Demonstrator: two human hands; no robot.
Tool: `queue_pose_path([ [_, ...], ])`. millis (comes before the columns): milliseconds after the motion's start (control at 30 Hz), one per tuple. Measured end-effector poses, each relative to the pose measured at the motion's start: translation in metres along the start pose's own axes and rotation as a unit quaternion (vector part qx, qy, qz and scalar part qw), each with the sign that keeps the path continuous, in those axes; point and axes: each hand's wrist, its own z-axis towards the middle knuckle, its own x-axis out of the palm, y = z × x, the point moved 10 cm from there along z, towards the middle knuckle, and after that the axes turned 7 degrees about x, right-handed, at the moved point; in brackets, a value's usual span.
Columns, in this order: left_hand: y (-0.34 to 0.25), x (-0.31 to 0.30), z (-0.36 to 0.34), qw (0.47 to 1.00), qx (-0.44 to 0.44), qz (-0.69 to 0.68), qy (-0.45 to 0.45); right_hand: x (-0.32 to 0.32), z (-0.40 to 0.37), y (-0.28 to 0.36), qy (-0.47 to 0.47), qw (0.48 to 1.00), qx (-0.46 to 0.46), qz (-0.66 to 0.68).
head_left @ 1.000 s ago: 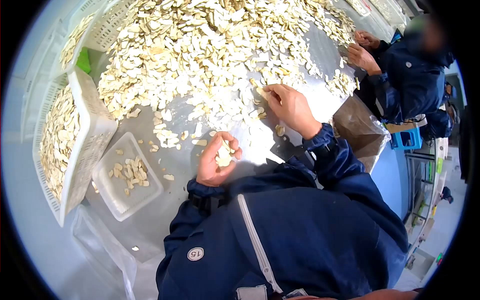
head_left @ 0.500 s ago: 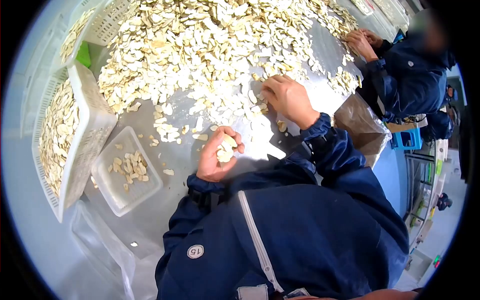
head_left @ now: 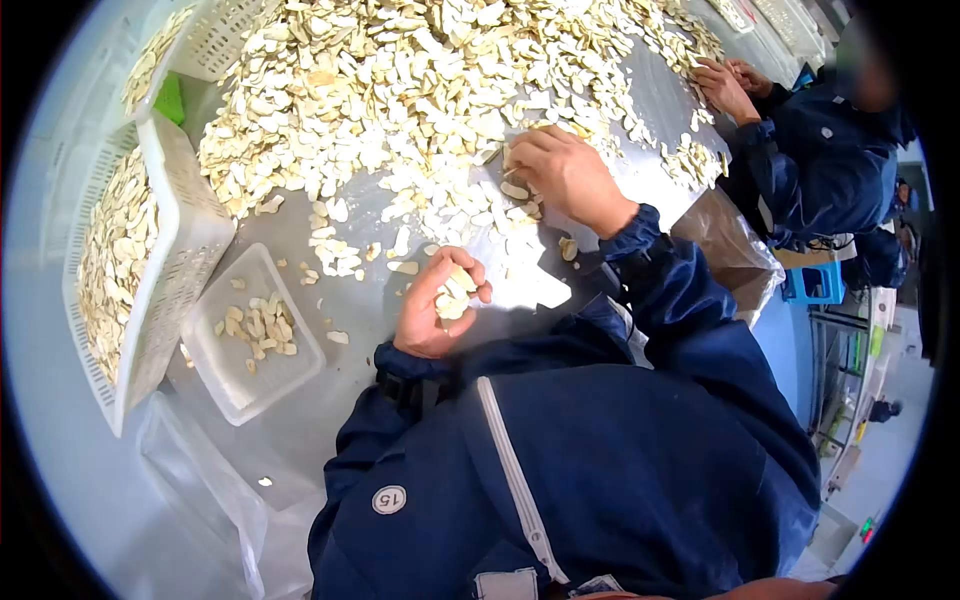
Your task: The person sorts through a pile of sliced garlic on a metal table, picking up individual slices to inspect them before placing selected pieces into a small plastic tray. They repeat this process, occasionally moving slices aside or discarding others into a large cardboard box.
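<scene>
My left hand (head_left: 430,310) is closed around several pale dried slices (head_left: 456,292), held palm up near my body. Farther forward, my right hand (head_left: 572,180) reaches to the near edge of a large heap of the same cream-coloured slices (head_left: 400,90). Its fingers are bent downward among loose slices, and the fingertips are partly hidden, so what they grip does not show. One slice (head_left: 514,190) lies just below those fingers. Between my two hands, more slices are scattered over the brightly lit metal table (head_left: 375,300).
To the left stand a white perforated basket (head_left: 185,215) full of slices and a shallow white tray (head_left: 305,375) with a few pieces. Clear plastic (head_left: 200,480) lies at lower left. At right, a co-worker's hands (head_left: 728,90) touch the heap beside a lined plastic bag (head_left: 735,250) and blue stool (head_left: 815,282).
My right hand has shifted slightly forward and left over the slices, its fingers now bent lower. My left hand keeps its slices in nearly the same place.
</scene>
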Motion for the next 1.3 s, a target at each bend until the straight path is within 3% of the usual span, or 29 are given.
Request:
queue_pose_path([
  [67,0.001,0.001,0.001,1.000,-0.010,0.002,0.020,-0.010,-0.009,-0.022,-0.028,0.996,0.089,0.014],
  [167,0.003,0.001,0.003,0.999,-0.017,-0.002,0.045,-0.013,-0.026,-0.030,0.074,0.956,0.246,0.145],
  [200,0.003,0.002,0.003,1.000,-0.017,0.008,0.025,-0.007,-0.035,-0.019,0.134,0.914,0.274,0.268],
  [233,0.001,0.008,0.002,1.000,-0.016,0.019,0.005,0.002,-0.039,-0.001,0.132,0.854,0.230,0.447],
  [300,0.001,0.008,0.002,0.999,-0.016,0.034,-0.015,-0.001,-0.044,0.017,0.127,0.850,0.206,0.468],
  [400,0.002,0.002,0.001,0.999,-0.013,0.046,-0.010,-0.005,-0.040,0.006,0.076,0.969,0.148,0.181],
  [533,0.003,0.000,0.000,0.999,-0.018,0.016,0.028,-0.003,-0.049,0.019,0.008,0.998,0.029,0.053],
  [633,0.002,0.003,0.001,0.999,-0.015,0.008,0.027,-0.007,-0.047,0.003,-0.010,0.995,0.087,0.035],
  [733,0.002,0.003,0.001,1.000,-0.016,0.007,0.026,0.007,-0.056,-0.025,0.117,0.926,0.294,0.204],
  [833,0.003,0.003,0.001,1.000,-0.020,-0.002,0.024,0.018,-0.064,-0.031,0.111,0.899,0.298,0.302],
  [933,0.003,0.003,0.000,0.999,-0.020,-0.008,0.025,0.008,-0.065,-0.035,0.081,0.930,0.274,0.233],
  [1033,0.002,0.004,0.000,0.999,-0.019,-0.009,0.027,-0.021,-0.064,-0.022,-0.010,0.980,0.189,0.058],
  [1167,0.003,0.004,0.001,0.999,-0.018,-0.015,0.028,-0.008,-0.081,0.014,0.184,0.953,0.102,0.219],
  [1200,0.003,0.003,0.002,0.999,-0.019,-0.016,0.030,-0.005,-0.084,0.012,0.194,0.955,0.100,0.203],
  [1300,0.003,0.003,0.001,0.999,-0.020,-0.009,0.030,-0.023,-0.076,-0.018,0.003,0.995,0.091,0.035],
])
